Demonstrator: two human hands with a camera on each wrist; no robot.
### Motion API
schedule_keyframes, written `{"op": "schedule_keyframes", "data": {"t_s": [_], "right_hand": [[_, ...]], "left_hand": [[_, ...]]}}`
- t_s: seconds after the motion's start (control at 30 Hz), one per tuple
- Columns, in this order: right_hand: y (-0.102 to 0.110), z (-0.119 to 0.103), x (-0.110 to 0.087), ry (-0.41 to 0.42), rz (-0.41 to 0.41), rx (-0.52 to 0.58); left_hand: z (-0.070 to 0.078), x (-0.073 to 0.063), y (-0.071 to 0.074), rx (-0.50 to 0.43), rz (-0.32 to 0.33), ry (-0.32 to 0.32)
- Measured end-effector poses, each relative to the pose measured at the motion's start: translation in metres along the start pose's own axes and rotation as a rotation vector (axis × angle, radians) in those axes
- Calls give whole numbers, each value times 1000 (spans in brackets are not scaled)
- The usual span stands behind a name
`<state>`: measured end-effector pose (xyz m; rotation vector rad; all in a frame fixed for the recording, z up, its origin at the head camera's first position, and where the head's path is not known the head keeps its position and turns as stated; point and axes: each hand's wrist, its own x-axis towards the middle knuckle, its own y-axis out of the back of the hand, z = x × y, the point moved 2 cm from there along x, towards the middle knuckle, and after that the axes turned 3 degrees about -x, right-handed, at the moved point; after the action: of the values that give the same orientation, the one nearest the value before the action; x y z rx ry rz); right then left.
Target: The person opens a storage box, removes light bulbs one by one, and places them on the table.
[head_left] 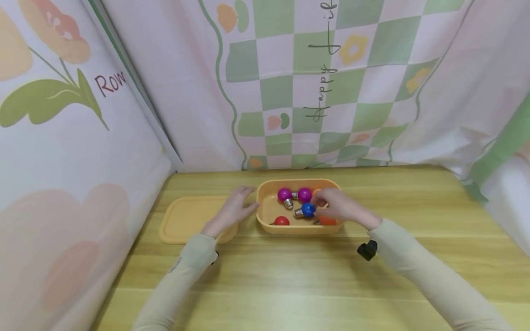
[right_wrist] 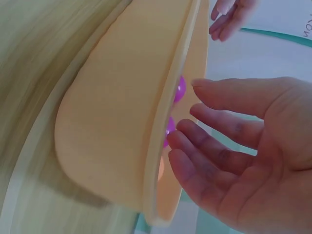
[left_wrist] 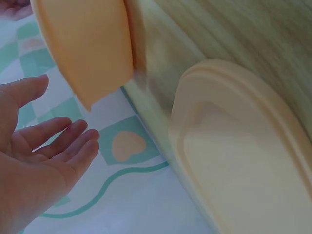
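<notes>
Mid-frame, I see the right hand (head_left: 337,205), fingers parted, over a tub (head_left: 301,230) of bulbs (head_left: 308,210). The left hand (head_left: 234,209), fingers relaxed, hovers left.

Wood-grain table (head_left: 285,280), light yellow-brown. Back: white cloth (head_left: 182,92) with green-and-white checks (head_left: 275,55), yellow flowers (head_left: 354,50), sideways "Happy" lettering (head_left: 320,94), second word cut off at top. Left: white sheet (head_left: 78,156), peach flower (head_left: 62,32), green leaves (head_left: 41,99), "Row" print (head_left: 109,83). Right: bunched white fabric (head_left: 451,138), green band (head_left: 498,151).
</notes>
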<state>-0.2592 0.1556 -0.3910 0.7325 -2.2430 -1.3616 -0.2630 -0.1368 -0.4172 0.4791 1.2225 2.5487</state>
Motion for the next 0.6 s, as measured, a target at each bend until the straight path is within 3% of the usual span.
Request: {"op": "schedule_keyframes", "data": {"t_s": [0.2,0.6], "right_hand": [[5,7,-4,-34,-79,-7],[3,13,-4,16,-213,-105]], "left_hand": [[0,2,-8,7,-24,-10],[-4,6,-15,-4,-71,-26]]}}
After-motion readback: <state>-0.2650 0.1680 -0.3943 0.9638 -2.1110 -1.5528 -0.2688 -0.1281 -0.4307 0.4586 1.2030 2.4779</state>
